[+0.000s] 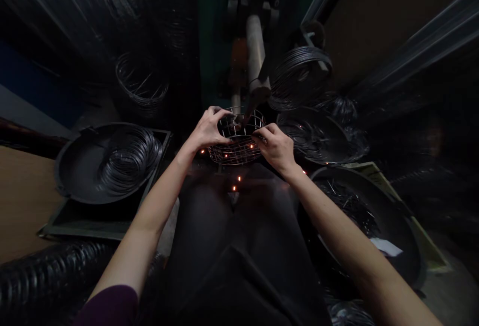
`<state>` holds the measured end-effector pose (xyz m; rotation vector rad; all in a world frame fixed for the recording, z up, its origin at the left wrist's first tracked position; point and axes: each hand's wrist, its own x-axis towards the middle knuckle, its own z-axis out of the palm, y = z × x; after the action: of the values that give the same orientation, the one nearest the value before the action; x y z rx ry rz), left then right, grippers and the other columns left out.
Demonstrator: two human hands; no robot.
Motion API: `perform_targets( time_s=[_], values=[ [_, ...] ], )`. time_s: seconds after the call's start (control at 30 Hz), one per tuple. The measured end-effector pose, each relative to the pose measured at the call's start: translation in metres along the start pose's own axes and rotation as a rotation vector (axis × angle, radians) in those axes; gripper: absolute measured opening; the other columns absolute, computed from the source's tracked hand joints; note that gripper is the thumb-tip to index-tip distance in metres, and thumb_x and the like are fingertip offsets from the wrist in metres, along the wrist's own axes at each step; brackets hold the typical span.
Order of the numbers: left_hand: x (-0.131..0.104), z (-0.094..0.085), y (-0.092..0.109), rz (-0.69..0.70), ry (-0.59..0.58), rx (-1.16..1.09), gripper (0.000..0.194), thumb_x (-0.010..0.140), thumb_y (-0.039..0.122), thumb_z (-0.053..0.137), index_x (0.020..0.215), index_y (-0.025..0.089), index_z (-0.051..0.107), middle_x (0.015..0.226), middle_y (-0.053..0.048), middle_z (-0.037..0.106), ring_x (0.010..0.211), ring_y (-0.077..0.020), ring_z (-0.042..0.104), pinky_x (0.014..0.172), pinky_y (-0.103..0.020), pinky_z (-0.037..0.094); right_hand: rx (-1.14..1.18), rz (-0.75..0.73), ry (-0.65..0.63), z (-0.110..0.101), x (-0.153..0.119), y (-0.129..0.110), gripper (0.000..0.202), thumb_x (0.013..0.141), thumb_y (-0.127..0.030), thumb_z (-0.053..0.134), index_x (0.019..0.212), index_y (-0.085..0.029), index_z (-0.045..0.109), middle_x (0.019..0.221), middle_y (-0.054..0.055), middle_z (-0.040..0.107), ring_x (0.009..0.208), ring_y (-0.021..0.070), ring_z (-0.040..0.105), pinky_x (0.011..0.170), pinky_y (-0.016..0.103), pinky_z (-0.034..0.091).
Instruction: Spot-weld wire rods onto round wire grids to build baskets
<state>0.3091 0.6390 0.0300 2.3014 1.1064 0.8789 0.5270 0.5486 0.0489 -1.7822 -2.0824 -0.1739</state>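
One wire basket [237,141] sits at the centre of the view, just past the person's knees, and both hands are on it. It is round and shallow, mouth facing up and tipped a little towards the person; its wider span runs from nine o'clock to three o'clock. The left hand [207,129] grips the rim at the basket's nine o'clock, fingers curled over the top wire and thumb under. The right hand [276,146] pinches the rim at about four o'clock, fingers closed on the wire. The two hands are apart, with the basket between them.

I count about seven small orange sparks [234,187] glowing along the basket's lower edge and just below it, towards six o'clock.

One pale bar [256,49] comes down from twelve o'clock and ends at a dark tip just above the basket's far rim; whether it touches the wire I cannot tell.

Three dark pans are in sight. One pan [77,166] lies at nine o'clock holding a coil of wire rings [129,159]. A second pan [322,139] lies at three o'clock, also with rings in it. A third pan [392,221] sits at four o'clock with short wire pieces [350,206] inside.

Two more ring bundles hang higher up: one bundle [141,81] at ten o'clock, another bundle [299,74] at one o'clock.
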Motion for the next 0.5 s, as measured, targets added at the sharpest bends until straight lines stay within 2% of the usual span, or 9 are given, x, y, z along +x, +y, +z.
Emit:
perform_targets(
  time_s=[0.13,0.23,0.3,0.37,0.43,0.5],
  values=[
    [0.017,-0.003,-0.003,-0.048,-0.031,0.000,0.076,0.053,0.032,0.089,0.123,0.020,0.060,0.125,-0.009,0.049,0.121,-0.0295,0.052,0.108,-0.044,0.042,0.041,0.037,-0.008,0.004,0.017,0.001,0.024,0.095,-0.034,0.051,0.102,-0.022,0.070,0.100,0.006,0.063,0.079,0.0175,0.058,0.059,0.025,0.039],
    [0.020,-0.003,-0.010,0.016,-0.009,-0.007,0.079,0.055,0.034,0.089,0.126,0.018,0.057,0.128,-0.011,0.051,0.124,-0.0304,0.049,0.111,-0.045,0.039,0.100,0.071,0.023,0.000,0.021,0.002,0.026,0.095,-0.036,0.050,0.098,-0.019,0.069,0.098,0.008,0.062,0.081,0.0183,0.058,0.067,0.027,0.044],
    [0.011,0.002,-0.020,0.055,0.061,-0.026,0.090,0.057,0.038,0.089,0.135,0.018,0.048,0.137,-0.014,0.047,0.133,-0.0324,0.042,0.114,-0.047,0.035,0.215,0.152,0.076,-0.006,0.011,0.007,0.034,0.097,-0.040,0.044,0.098,-0.017,0.068,0.094,0.009,0.063,0.081,0.0190,0.059,0.071,0.029,0.046],
    [-0.006,0.011,-0.035,0.014,0.126,-0.093,0.105,0.057,0.046,0.088,0.144,0.020,0.034,0.145,-0.017,0.040,0.140,-0.0337,0.035,0.115,-0.049,0.033,0.426,0.292,0.076,-0.014,-0.007,0.015,0.046,0.100,-0.048,0.033,0.099,-0.017,0.067,0.087,0.009,0.064,0.077,0.0192,0.060,0.069,0.030,0.047],
    [-0.025,0.022,-0.050,-0.092,0.140,-0.224,0.114,0.060,0.055,0.085,0.148,0.021,0.020,0.146,-0.020,0.038,0.138,-0.0325,0.039,0.111,-0.048,0.038,0.671,0.417,0.001,-0.021,-0.029,0.022,0.056,0.100,-0.055,0.025,0.100,-0.017,0.066,0.082,0.009,0.065,0.072,0.0189,0.061,0.065,0.030,0.048],
    [-0.039,0.030,-0.062,-0.190,0.132,-0.357,0.117,0.062,0.058,0.083,0.148,0.023,0.012,0.141,-0.021,0.042,0.133,-0.0294,0.048,0.104,-0.045,0.045,0.905,0.508,-0.108,-0.025,-0.050,0.024,0.058,0.097,-0.063,0.028,0.100,-0.018,0.065,0.080,0.008,0.066,0.066,0.0178,0.060,0.060,0.029,0.049]
  ],
)
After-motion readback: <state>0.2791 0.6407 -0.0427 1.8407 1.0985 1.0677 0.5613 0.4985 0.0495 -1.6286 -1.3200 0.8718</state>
